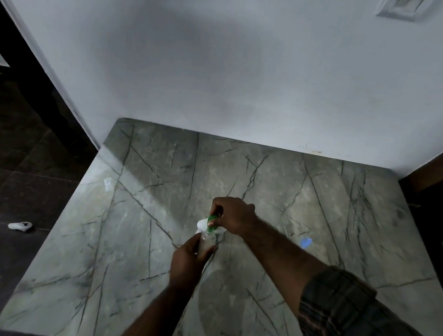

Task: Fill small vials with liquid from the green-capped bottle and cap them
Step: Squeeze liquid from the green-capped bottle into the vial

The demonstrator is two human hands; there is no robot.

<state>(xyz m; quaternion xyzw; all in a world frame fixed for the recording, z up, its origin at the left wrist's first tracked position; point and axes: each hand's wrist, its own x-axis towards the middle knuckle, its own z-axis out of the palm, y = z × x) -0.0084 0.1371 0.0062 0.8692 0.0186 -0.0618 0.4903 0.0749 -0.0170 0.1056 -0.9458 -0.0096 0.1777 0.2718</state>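
Two-handed at the middle of the grey marble table (pixel 121 280): gripping the bottle (pixel 206 244) round its clear, pale body with the left hand (pixel 187 260), fingers curled about it. Pinching the green cap (pixel 212 223) on top with the right hand (pixel 233 214), thumb and fingertips closed on it. Holding it roughly upright, just in front of a blurred white object (pixel 202 224).

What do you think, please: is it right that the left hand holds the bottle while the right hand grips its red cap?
Not quite: the cap is green, not red. The head view shows the left hand holding the bottle while the right hand grips its green cap.
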